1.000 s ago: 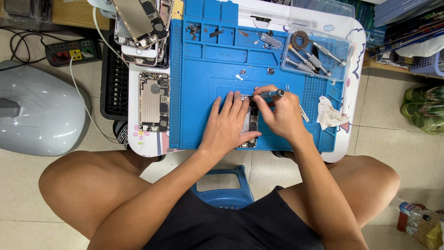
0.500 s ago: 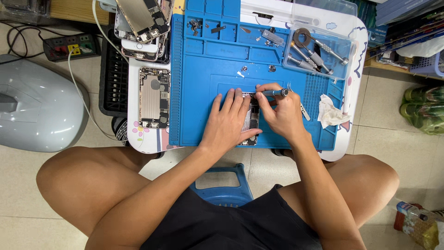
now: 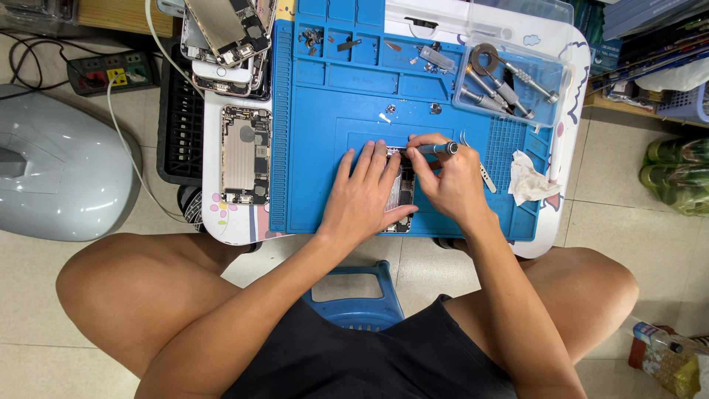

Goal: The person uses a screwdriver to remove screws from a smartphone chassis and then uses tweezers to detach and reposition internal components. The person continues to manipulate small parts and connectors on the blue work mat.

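An opened phone body [image 3: 403, 193] lies on the blue work mat [image 3: 325, 133], mostly covered by my hands. My left hand [image 3: 365, 193] presses flat on it, fingers spread, thumb along its lower edge. My right hand [image 3: 452, 183] grips a slim grey screwdriver [image 3: 434, 148] held almost level, its tip at the phone's top edge. Metal tweezers [image 3: 484, 171] lie on the mat just right of my right hand.
A bare phone housing [image 3: 245, 155] rests on the white table left of the mat, with several stacked phone shells [image 3: 225, 33] above it. A clear tray [image 3: 509, 74] holds screwdrivers at top right. A crumpled tissue [image 3: 526, 179], small screws [image 3: 434, 108], a power strip [image 3: 111, 72] and a grey dome [image 3: 52, 166] surround.
My right hand has tilted the screwdriver slightly and shifted it a little along the phone's top edge. My left hand stays pressed on the phone.
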